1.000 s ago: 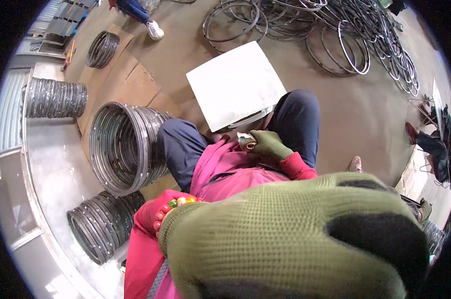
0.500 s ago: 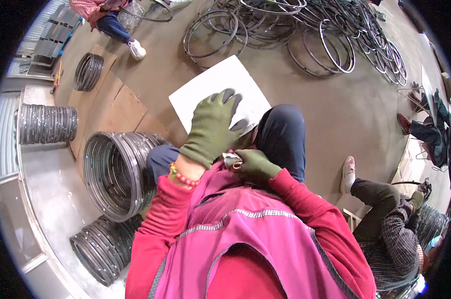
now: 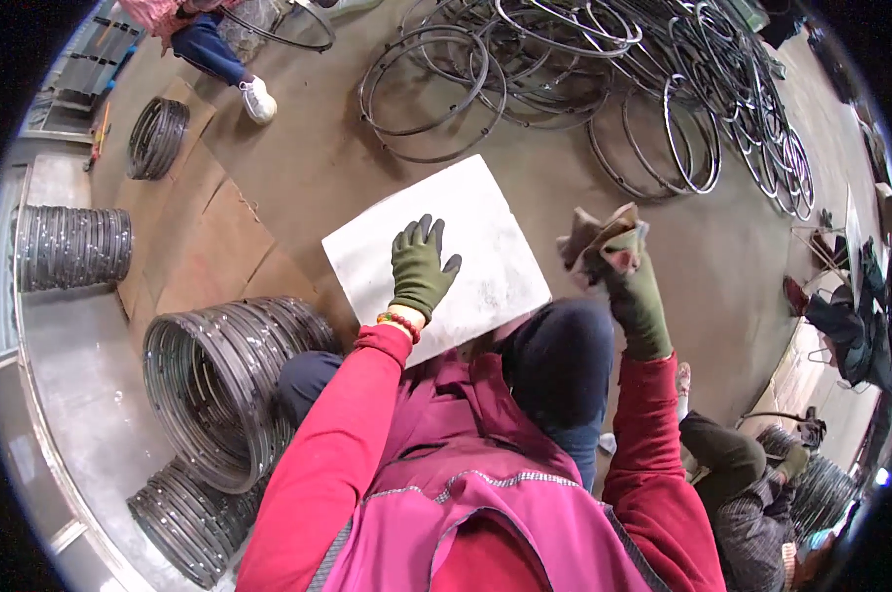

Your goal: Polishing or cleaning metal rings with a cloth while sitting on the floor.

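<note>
A white square board (image 3: pixel 485 242), with faint grey smudges, sits in front of my knees. My left hand (image 3: pixel 421 274), in a green glove with dark fingertips, lies on its upper face with the fingers stretched out. Off to the right, beyond the board's corner and above my right knee, my right hand (image 3: pixel 638 311) is raised in a similar green glove. It is closed on a crumpled, stained rag (image 3: pixel 613 240), which hides most of its fingers and is slightly blurred.
Stacks of dark metal rings (image 3: pixel 209 395) stand to my left, some on cardboard (image 3: pixel 194 247). A tangled heap of loose rings (image 3: pixel 702 109) covers the far floor. One person (image 3: pixel 214 49) handles a ring at far left; another person (image 3: pixel 751 493) sits close on my right.
My right hand has moved from my lap up and out to the right, with the rag now in plain view. My left hand has drawn back slightly and lies flatter on the board.
</note>
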